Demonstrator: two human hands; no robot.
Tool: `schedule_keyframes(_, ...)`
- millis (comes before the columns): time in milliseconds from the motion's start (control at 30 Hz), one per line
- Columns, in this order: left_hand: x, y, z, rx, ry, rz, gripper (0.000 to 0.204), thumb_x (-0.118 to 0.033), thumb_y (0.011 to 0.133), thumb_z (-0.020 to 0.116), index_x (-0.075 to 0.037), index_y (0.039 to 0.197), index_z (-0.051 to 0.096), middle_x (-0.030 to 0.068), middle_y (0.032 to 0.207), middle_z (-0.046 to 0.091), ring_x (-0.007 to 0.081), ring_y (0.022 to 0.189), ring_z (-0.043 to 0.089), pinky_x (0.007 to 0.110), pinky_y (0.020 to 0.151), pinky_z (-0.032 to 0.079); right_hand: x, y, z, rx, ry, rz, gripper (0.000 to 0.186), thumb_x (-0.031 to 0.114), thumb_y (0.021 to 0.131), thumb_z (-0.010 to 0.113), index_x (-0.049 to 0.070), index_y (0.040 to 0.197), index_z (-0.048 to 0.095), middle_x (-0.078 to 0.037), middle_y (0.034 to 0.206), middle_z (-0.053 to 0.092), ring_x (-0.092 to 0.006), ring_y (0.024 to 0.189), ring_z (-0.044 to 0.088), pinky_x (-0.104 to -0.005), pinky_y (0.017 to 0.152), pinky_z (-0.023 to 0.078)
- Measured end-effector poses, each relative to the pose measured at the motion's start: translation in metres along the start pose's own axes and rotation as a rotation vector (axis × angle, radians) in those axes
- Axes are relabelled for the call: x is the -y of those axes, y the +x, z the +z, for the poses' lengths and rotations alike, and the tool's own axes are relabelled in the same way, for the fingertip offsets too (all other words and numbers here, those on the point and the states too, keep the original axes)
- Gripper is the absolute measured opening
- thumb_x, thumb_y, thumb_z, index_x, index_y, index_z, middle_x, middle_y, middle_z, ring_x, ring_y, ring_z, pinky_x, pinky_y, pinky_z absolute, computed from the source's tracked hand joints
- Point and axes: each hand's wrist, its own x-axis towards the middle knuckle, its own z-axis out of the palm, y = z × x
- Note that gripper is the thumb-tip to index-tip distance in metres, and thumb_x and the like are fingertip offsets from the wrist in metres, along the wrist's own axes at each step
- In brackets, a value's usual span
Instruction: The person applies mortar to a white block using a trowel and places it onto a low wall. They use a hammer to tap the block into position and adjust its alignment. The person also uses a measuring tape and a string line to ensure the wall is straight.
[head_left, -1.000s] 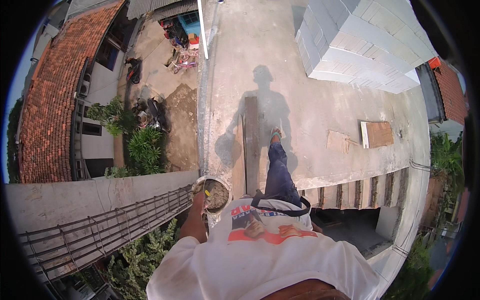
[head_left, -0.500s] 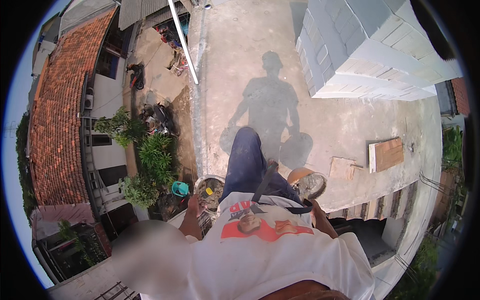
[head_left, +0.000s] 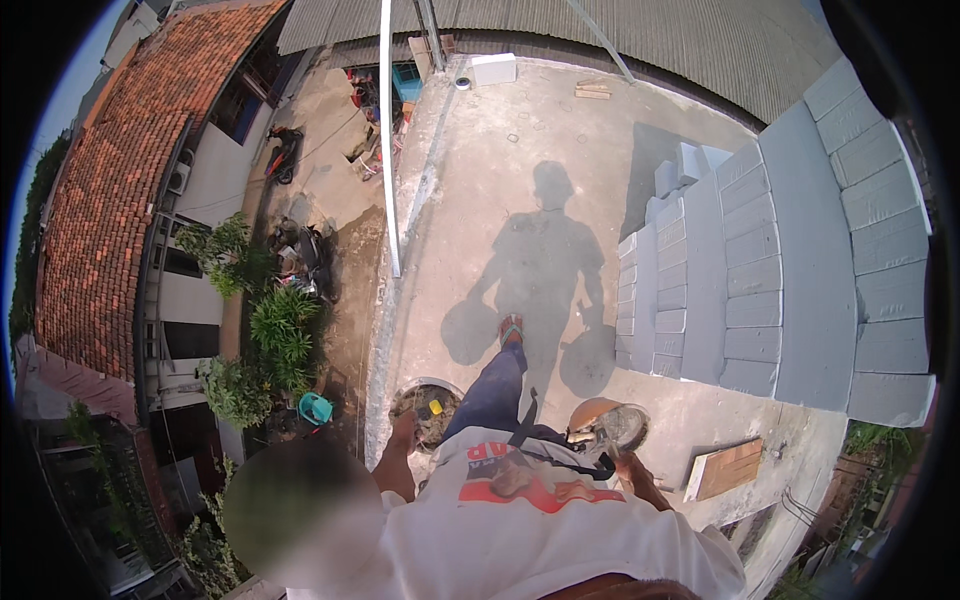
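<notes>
Low at my left side hangs a bucket point(head_left: 428, 383) holding a wet grey-brown mix, with a small yellow object point(head_left: 436, 407) in it. My left hand point(head_left: 402, 432) is closed at its near edge; the handle itself is hard to see. An orange bucket point(head_left: 592, 409) with grey-smeared insides hangs at my right side, partly behind my shirt. My right hand point(head_left: 628, 468) is closed beside it, its fingers mostly hidden. In my shadow point(head_left: 545, 250) on the concrete, a round bucket hangs from each hand. One sandalled foot point(head_left: 511, 328) is stretched ahead.
Stacked pale blocks point(head_left: 740, 270) rise on the right. A wooden board point(head_left: 725, 469) lies nearer on that side. The slab's left edge point(head_left: 385, 320) drops to a lower yard with plants and motorbikes. A white pole point(head_left: 388, 150) stands along that edge. Corrugated roofing point(head_left: 650, 50) lies beyond.
I have stepped forward, and one foot now shows ahead of me. The block stack stands closer on the right, and the far end of the slab has come into view. Both buckets stay at my sides.
</notes>
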Motion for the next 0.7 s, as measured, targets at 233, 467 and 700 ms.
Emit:
schedule_keyframes(233,-0.164,0.040,0.119,-0.016,0.084,0.048,0.026,-0.029,0.102,0.052,-0.017,0.080,0.046,-0.0027,0.062,0.037,0.0132,0.046,0.036,0.033,0.044,0.034,0.066,0.074,-0.114,-0.021,0.246,-0.131,0.046,0.038,0.083,0.077,0.005,0.114,0.076,-0.018,0.106,0.077,-0.0291,0.101,0.071,-0.0439,0.089,0.051)
schedule_keyframes(467,-0.318,0.130,0.247,-0.010,0.250,0.171,0.022,-0.029,0.100,0.052,-0.018,0.081,0.049,-0.0024,0.063,0.039,0.0134,0.048,0.039,0.033,0.045,0.035,0.171,0.173,-0.217,0.047,0.227,-0.106,0.045,0.038,0.087,0.075,0.004,0.116,0.076,-0.017,0.105,0.077,-0.0259,0.104,0.070,-0.0414,0.089,0.051)
schedule_keyframes(700,-0.473,0.232,0.380,-0.070,0.360,0.093,0.015,-0.026,0.099,0.055,-0.018,0.086,0.052,-0.0027,0.065,0.042,0.0127,0.047,0.039,0.031,0.044,0.034,0.282,0.330,-0.337,0.122,0.317,-0.083,0.044,0.036,0.085,0.076,0.004,0.115,0.076,-0.017,0.104,0.076,-0.0266,0.105,0.070,-0.0405,0.090,0.052)
